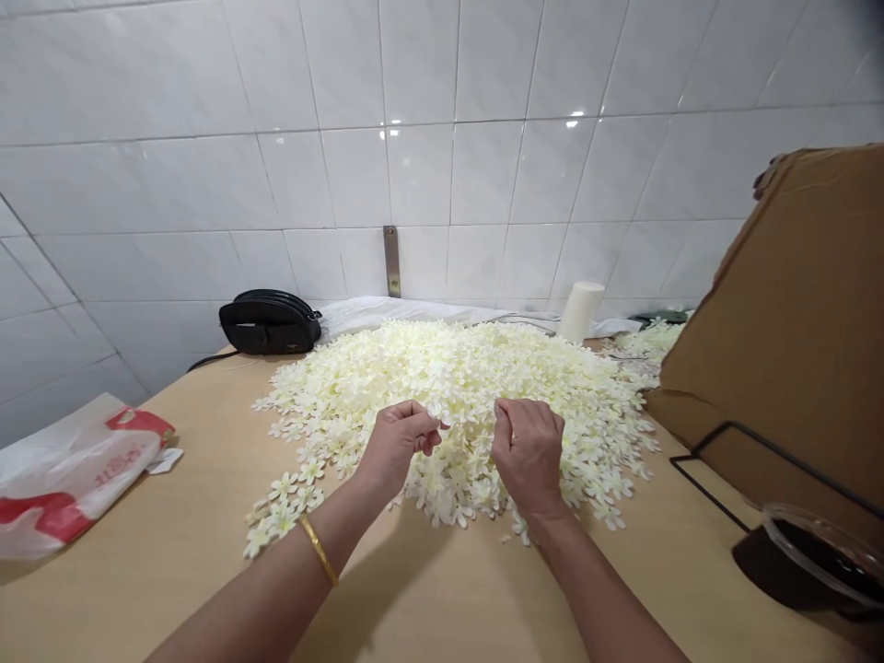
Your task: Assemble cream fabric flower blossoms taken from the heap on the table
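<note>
- Lying straight ahead of the person, the heap of flowers (456, 368) rests on the surface (214, 433), pale cream-white and yellowish; it stretches wider from side to side than from front to back.
- Both hands hang over its near part, so most of the heap lies beyond them, and its loose front edge shows below and between them.
- The left hand (401, 442) is left of the heap's middle, thumb and forefinger pinched together, pointing inward to the right. A pale petal shape shows at the tips; whether it is gripped or belongs to the heap behind, I cannot tell.
- The right hand (529, 451) is right of the middle, fingers curled in and thumb pressed to them. What they may enclose is hidden.
- A clear gap parts the two hands, with flowers showing through it; the hands are about level with each other.
- A few stray flowers (283, 506) trail off the heap's near left corner, just beside the left forearm, so the left arm is nearer to them.
- Behind the heap, right of centre, stands a white roll (581, 313); behind its left end sits a black bag (269, 322).
- Farther out are a red-and-white plastic bag (89, 470) at left and a cardboard sheet or box (787, 304) at right.
</note>
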The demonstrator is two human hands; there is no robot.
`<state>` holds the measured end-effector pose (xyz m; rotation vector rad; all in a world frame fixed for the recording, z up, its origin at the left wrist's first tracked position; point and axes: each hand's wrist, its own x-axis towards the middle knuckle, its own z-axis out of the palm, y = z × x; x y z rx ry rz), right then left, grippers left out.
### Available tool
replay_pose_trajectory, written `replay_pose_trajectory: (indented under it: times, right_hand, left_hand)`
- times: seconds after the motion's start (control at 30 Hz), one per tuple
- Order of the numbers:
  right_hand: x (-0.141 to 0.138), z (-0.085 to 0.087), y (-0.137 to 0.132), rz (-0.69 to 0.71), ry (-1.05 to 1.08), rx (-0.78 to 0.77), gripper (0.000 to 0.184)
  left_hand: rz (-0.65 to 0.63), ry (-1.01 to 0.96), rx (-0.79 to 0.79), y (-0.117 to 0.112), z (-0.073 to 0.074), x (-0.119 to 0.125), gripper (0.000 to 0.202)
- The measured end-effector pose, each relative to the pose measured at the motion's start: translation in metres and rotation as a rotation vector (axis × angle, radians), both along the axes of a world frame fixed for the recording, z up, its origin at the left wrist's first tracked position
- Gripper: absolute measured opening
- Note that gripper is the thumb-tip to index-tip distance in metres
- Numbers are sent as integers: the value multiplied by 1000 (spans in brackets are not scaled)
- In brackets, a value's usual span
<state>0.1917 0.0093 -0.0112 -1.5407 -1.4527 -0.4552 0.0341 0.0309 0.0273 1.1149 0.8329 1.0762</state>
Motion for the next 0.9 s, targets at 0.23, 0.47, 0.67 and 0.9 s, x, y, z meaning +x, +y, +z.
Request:
replay_pose_trajectory:
  times: [0.23,0.47,0.67,0.9]
  right_hand:
    - [-10,-5,0,129,-189,-57,17]
    - [-10,-6,1,186,-101,-2,16]
    - [-21,4,-11,269,-4,59,12]
    - [-42,10,-24,557,168,-162,15]
  left_hand:
    - [38,-74,-83,-4,-15,-5,11]
    - [22,-126,-110,-6,-25,-11,12]
    - [32,-93,-41,-6,-31,-15,6]
    - [67,-82,57,-7,-30,-17,6]
